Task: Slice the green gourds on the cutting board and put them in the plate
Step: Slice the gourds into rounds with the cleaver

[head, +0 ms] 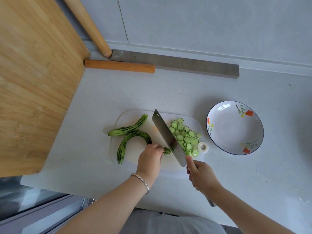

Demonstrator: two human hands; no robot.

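A white cutting board (135, 156) lies on the counter. Two curved striped green gourds (128, 129) (133, 137) rest on its left part. My left hand (150, 157) is shut on a short gourd stub (167, 150) near the middle. My right hand (199, 174) grips the handle of a cleaver (166, 135), whose blade stands against the stub. A pile of several gourd slices (184, 136) lies right of the blade. The floral plate (217, 115) stands to the right, holding nothing.
A small roll of white tape (203, 146) sits at the board's right edge. A large wooden board (33, 73) leans at the left. Two wooden rolling pins (119, 66) (91, 26) and a grey bar (185, 64) lie along the wall.
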